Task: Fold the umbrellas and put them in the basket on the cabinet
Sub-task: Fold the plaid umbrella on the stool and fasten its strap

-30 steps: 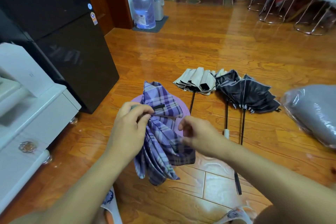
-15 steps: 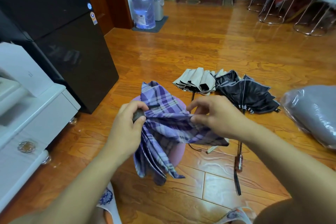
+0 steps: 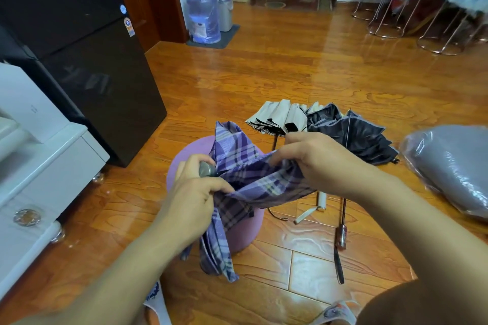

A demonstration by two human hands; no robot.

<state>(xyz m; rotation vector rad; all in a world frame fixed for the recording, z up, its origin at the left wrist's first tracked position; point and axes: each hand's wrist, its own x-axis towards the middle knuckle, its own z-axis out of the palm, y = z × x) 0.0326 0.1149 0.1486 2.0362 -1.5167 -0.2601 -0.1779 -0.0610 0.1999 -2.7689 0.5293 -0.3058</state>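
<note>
My left hand [image 3: 195, 198] grips the purple plaid umbrella [image 3: 245, 182] near its metal tip, above a pink stool [image 3: 245, 229]. My right hand [image 3: 317, 163] pinches a fold of its cloth. Two other umbrellas, beige [image 3: 277, 119] and black [image 3: 351, 134], lie on the floor. The fridge stickers [image 3: 128, 26] are too small to read.

One camera is sitting on the person's head, looking forward and down, very near the hands [image 3: 264, 179], seeing the floor [image 3: 264, 74] beyond.
</note>
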